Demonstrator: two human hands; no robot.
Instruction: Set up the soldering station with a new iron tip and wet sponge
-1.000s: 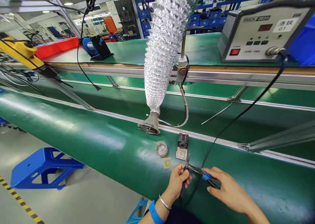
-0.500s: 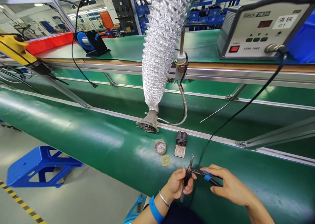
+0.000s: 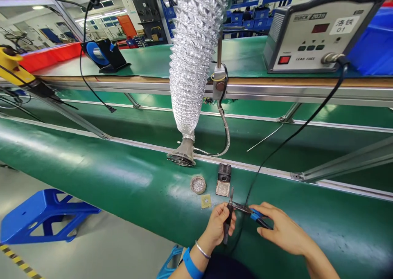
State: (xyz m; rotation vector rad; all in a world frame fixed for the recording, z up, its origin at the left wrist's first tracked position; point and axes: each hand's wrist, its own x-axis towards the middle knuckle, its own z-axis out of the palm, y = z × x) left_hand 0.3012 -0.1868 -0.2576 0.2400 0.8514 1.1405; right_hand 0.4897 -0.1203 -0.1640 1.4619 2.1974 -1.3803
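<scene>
My left hand (image 3: 218, 225) is closed round the dark handle of a soldering iron (image 3: 227, 221), its metal tip pointing up and away from me. In my right hand (image 3: 281, 226) are pliers (image 3: 257, 217) with blue and black handles. Their jaws reach left to the collar where the iron's handle meets its metal barrel; whether they grip it tightly I cannot tell. Beyond the hands lie a small yellow square pad (image 3: 206, 201), a round tin of silvery material (image 3: 198, 185) and a dark soldering iron stand (image 3: 224, 177) with a pale sponge in front.
A grey fume extractor nozzle (image 3: 181, 153) hangs on a silver foil duct (image 3: 193, 66) above the green bench (image 3: 129, 176). The soldering station (image 3: 316, 35) stands on the upper shelf, its black cable (image 3: 285, 142) running down to the hands. A blue stool (image 3: 46, 213) is at lower left.
The view has shifted slightly, so the scene sits a little differently. Both hands, still holding the soldering iron and pliers, appear slightly further left, and the iron stands more upright.
</scene>
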